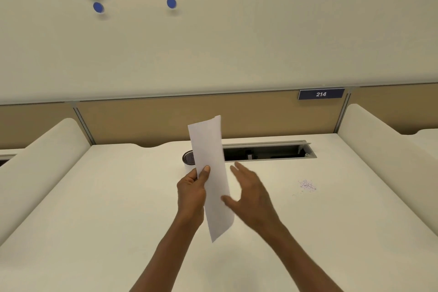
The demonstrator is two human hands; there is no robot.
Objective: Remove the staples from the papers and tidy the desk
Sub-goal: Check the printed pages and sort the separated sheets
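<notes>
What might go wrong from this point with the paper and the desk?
The left hand pinches the paper upright by one edge only; the right hand is open beside it, so the sheet could slip or crease. The loose staples lie scattered near that forearm, and a sweep might spread them across the desk.

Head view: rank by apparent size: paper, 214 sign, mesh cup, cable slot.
1. Paper, held up in the left hand, so nearness inflates it.
2. Cable slot.
3. 214 sign.
4. Mesh cup, partly hidden behind the paper, so its rank is unsure.
</notes>
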